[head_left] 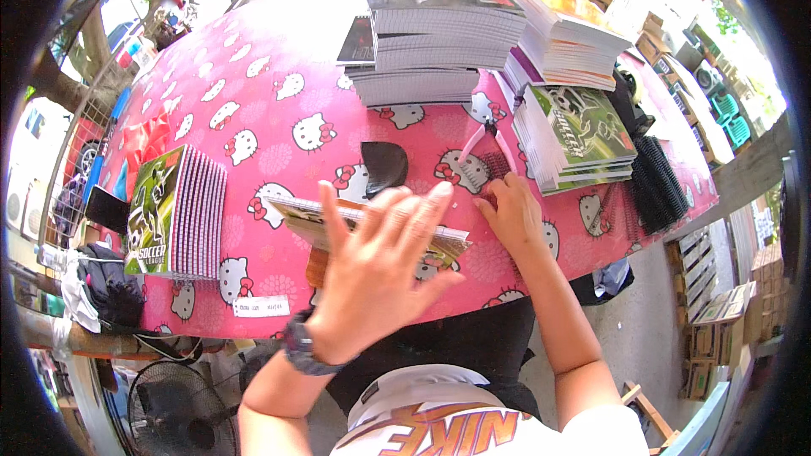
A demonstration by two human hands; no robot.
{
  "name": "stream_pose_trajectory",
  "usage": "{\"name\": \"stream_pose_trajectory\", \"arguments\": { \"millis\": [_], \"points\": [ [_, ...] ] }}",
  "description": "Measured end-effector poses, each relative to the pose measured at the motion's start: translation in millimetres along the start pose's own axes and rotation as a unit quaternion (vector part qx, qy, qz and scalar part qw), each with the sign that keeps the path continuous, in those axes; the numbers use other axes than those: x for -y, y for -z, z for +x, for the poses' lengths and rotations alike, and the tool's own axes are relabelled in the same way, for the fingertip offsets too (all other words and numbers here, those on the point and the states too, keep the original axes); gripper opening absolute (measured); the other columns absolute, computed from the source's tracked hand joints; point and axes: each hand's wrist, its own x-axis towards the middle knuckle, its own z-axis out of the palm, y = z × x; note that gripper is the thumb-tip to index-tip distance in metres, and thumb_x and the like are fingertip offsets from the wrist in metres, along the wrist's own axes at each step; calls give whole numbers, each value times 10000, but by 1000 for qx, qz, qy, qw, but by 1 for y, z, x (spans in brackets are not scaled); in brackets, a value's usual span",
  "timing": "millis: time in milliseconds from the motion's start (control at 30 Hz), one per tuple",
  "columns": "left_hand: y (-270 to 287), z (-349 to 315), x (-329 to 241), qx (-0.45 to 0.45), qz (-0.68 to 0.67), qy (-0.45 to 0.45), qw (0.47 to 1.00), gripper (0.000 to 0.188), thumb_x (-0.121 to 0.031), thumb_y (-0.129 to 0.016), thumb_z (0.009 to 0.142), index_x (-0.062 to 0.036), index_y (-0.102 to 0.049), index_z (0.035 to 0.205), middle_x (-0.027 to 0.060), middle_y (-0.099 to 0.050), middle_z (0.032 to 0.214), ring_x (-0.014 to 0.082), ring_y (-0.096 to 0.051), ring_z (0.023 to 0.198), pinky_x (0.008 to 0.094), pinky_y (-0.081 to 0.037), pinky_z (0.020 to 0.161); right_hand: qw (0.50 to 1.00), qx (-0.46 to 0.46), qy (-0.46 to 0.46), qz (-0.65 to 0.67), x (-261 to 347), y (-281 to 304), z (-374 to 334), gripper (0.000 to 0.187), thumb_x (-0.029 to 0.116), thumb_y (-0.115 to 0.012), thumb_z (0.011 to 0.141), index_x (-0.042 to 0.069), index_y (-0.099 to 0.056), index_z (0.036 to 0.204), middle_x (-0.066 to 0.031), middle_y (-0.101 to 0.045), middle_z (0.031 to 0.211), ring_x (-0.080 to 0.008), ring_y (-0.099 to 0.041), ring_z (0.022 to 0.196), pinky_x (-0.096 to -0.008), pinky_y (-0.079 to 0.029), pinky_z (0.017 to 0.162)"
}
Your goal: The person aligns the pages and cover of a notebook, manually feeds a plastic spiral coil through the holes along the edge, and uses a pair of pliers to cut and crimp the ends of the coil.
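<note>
1. Risk — left hand (372,274) hangs raised over the notebook (372,228) with fingers spread and gripping nothing; the unbound stack on the counter (253,101) could slide or fan out.
2. Right hand (511,211) is palm-down beside the notebook, fingers curled near the pink-handled pliers (490,139) (whether they hold anything, I cannot tell).

A table (279,110) under a pink cat-print cloth carries grey notebook stacks (435,34), a green-covered stack (579,135), spiral-bound notebooks (177,215) at left, pink-handled pliers (488,137), black binding coils (655,181) and a black cap-shaped piece (384,165).
</note>
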Motion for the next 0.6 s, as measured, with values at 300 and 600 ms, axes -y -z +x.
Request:
{"name": "stream_pose_trajectory", "arguments": {
  "millis": [300, 600],
  "points": [
    [-46, -4, -7, -77, 43, 24, 996, 460, -297, -672, 754, -126, -583, 1172, 45, -553, 957, 237, -510, 1059, 644, -28, 1065, 967, -22, -39, 249, 14, 48, -2, 261, 73, -535, 859, 19, -548, 1114, -185, -580, 1058, -322, -574, 928, -412, -453, 803],
    [-43, -3, -6, -86, 58, 25, 994, 445, -246, -676, 754, -127, -593, 1175, 40, -591, 1061, 226, -502, 1121, 620, -27, 1073, 929, 108, 49, 350, 50, 107, -16, 265, 55, -524, 895, 30, -570, 1155, -146, -606, 922, -260, -594, 785, -326, -480, 726]
  ]
}}
